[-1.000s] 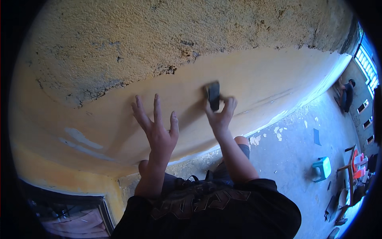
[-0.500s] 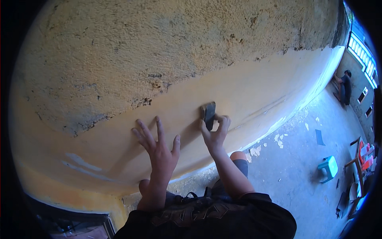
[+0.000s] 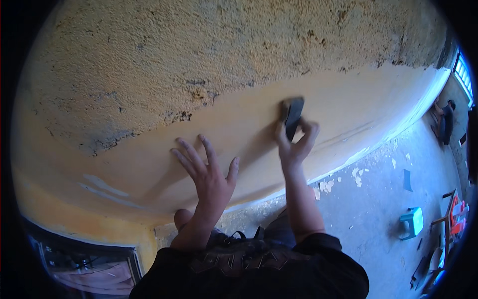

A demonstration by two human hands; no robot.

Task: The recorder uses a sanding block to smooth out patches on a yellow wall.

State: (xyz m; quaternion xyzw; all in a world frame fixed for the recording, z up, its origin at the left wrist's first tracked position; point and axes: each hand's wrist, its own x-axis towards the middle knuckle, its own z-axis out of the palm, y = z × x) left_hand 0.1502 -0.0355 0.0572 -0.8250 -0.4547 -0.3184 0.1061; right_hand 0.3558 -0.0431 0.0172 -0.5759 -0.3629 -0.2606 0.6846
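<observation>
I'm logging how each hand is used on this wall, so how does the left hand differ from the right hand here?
The left hand is empty, fingers spread, palm toward the smooth yellow wall band; the right hand grips a dark sanding block against it. The left hand sits lower and nearer the body; the right hand reaches higher and further right. The left hand looks sharp, the right hand slightly blurred. Both are bare and raised to the same wall.

showing two bare hands: one left hand (image 3: 209, 177) spreading five fingers against the wall, one right hand (image 3: 295, 144) gripping one dark sanding block (image 3: 293, 117). counting one yellow wall (image 3: 249, 60), one small turquoise plastic stool (image 3: 412, 222) sitting on one grey floor (image 3: 378, 209), one other person (image 3: 444, 119) crouching far off, and several pale paint flakes (image 3: 326, 185) lying scattered.
</observation>
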